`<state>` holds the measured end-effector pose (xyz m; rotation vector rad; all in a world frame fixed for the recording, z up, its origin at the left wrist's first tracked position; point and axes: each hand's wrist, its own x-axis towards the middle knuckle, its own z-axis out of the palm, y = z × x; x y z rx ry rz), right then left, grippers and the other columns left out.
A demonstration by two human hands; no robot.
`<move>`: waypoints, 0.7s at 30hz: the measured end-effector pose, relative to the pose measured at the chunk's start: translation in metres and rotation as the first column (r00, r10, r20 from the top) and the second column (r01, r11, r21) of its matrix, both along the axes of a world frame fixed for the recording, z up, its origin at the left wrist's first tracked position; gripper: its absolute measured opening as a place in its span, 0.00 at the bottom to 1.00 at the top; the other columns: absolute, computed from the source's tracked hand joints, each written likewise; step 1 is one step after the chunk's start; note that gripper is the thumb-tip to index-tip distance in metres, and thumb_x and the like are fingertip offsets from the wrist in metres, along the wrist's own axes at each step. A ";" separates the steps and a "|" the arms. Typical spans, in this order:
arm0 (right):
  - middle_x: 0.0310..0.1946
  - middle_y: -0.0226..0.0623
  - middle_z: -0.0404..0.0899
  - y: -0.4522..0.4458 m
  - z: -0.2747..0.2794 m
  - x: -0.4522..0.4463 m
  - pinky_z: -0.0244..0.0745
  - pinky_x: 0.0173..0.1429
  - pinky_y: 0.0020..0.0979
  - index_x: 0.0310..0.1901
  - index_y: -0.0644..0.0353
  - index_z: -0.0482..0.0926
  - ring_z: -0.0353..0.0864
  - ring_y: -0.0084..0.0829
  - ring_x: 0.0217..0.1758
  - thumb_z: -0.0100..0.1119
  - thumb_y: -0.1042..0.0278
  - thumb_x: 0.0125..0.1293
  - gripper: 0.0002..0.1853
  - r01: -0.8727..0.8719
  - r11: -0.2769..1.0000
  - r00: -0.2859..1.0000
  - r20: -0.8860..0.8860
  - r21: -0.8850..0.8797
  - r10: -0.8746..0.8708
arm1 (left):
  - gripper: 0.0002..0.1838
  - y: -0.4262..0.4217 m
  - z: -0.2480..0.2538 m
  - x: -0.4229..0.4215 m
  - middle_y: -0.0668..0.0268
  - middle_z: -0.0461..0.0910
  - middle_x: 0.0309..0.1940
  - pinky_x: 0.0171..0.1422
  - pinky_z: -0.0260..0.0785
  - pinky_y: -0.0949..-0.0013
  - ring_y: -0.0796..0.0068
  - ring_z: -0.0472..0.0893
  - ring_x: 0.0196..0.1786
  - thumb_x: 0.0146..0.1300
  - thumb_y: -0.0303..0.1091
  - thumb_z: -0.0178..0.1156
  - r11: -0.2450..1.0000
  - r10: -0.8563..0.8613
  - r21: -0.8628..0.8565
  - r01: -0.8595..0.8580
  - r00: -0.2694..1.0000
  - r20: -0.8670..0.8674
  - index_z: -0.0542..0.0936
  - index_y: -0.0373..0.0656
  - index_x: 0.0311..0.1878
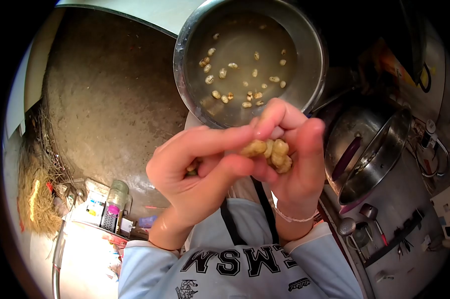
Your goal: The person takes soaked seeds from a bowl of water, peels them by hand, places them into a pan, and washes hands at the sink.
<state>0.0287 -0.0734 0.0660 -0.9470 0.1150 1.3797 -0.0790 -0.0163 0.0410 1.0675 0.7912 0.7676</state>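
Above the near rim of a metal basin (181,74), my two hands meet. My left hand (200,159) is closed, its fingertips pinching one end of a wet, yellowish, lumpy piece (255,148). Another bit of the same colour shows inside its curled fingers. My right hand (299,159) curls around a clump of yellowish, cocoon-like lumps (279,157), fingers touching those of the left. Whether the pinched piece joins the clump, I cannot tell. Several small oval cocoon-like pieces (223,73), pale with dark spots, lie in cloudy water in the basin.
At the right, a large metal bowl (374,159) stands tilted by a wok-like pan. A skimmer (346,226) and a ladle (369,212) hang below it. On the left are a straw broom (35,199) and a clear bottle with a pink cap (117,194).
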 end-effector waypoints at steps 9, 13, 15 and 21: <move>0.15 0.27 0.67 0.005 -0.002 -0.001 0.55 0.20 0.15 0.23 0.65 0.68 0.61 0.12 0.18 0.47 0.66 0.61 0.13 -0.268 0.963 0.863 0.451 0.023 0.229 | 0.18 0.013 -0.005 -0.002 0.74 0.61 0.10 0.15 0.44 0.81 0.85 0.57 0.12 0.34 0.32 0.69 0.932 -0.077 0.352 0.083 0.997 -0.032 0.78 0.37 0.31; 0.14 0.28 0.68 0.011 -0.003 -0.002 0.56 0.20 0.16 0.21 0.66 0.68 0.62 0.12 0.17 0.43 0.71 0.62 0.13 -0.168 0.985 0.842 0.524 0.028 0.129 | 0.17 0.014 -0.006 0.001 0.74 0.61 0.10 0.14 0.43 0.81 0.85 0.57 0.11 0.34 0.32 0.69 0.928 -0.071 0.359 0.103 0.992 -0.101 0.77 0.37 0.31; 0.14 0.28 0.68 0.012 -0.005 -0.002 0.57 0.20 0.17 0.21 0.66 0.69 0.62 0.12 0.17 0.42 0.70 0.63 0.14 -0.142 0.990 0.802 0.588 0.017 0.105 | 0.17 0.012 -0.006 0.004 0.73 0.61 0.10 0.14 0.44 0.81 0.85 0.57 0.12 0.33 0.31 0.69 0.937 -0.043 0.340 0.080 0.992 -0.114 0.77 0.37 0.31; 0.13 0.31 0.69 0.015 -0.012 -0.001 0.58 0.20 0.18 0.20 0.66 0.69 0.65 0.16 0.16 0.44 0.60 0.63 0.19 -0.103 0.994 0.754 0.655 0.038 0.053 | 0.15 0.015 -0.010 0.007 0.72 0.62 0.10 0.14 0.45 0.81 0.84 0.57 0.12 0.36 0.26 0.68 0.901 -0.030 0.429 0.065 0.996 -0.089 0.77 0.37 0.31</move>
